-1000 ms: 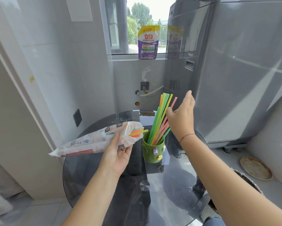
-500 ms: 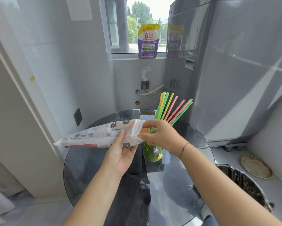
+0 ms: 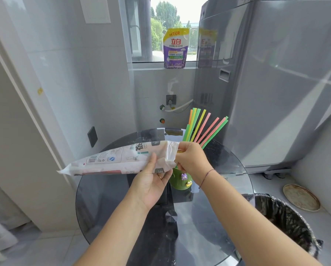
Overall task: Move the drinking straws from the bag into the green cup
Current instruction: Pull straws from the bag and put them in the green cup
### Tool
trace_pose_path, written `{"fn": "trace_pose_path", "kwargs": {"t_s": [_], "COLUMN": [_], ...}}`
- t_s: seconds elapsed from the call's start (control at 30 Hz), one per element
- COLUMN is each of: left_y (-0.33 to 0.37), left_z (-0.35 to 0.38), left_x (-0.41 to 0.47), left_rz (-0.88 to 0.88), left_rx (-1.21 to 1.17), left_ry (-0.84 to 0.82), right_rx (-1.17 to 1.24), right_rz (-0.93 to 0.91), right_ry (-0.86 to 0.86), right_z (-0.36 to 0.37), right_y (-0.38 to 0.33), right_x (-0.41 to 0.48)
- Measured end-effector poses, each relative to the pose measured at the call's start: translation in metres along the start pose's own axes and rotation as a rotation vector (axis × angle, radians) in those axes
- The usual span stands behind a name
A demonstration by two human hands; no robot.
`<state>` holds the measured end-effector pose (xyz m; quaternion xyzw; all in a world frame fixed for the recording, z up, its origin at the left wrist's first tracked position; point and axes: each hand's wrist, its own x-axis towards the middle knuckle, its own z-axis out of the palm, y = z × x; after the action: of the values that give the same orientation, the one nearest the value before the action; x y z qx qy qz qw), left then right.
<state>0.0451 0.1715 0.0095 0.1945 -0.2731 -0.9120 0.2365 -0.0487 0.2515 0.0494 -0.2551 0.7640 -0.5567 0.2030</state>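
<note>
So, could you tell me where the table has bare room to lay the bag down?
The glass table is bare near its front edge and on its right, toward the bin. The centre is crowded: green cup with straws, beneath the bag and both hands.

Bright window (image 3: 172, 25) daylight; sharp picture, edges bowed.

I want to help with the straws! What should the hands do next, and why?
Probably pull the right hand away from the bag, drawing straws out. Its fingers are at the bag's open mouth, the left hand steadies it, and the green cup waits just below.
</note>
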Motion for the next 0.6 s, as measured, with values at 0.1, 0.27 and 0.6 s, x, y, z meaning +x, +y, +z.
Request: {"fn": "trace_pose_path", "kwargs": {"t_s": [0.1,0.27,0.6], "left_y": [0.004,0.019,0.029], "left_z": [-0.001,-0.001,-0.011], "left_x": [-0.001,-0.002,0.002], "left_rz": [0.005,0.066,0.122], "left_rx": [-0.03,-0.076,-0.172], "left_ry": [0.01,0.073,0.139], "right_rx": [0.012,0.112,0.298], "right_rz": [-0.009,-0.034,0.029], "right_ry": [0.002,-0.041,-0.106], "right_z": [-0.004,-0.022,-0.062], "right_y": [-0.002,-0.004,-0.008], "right_x": [-0.003,-0.004,-0.003]}}
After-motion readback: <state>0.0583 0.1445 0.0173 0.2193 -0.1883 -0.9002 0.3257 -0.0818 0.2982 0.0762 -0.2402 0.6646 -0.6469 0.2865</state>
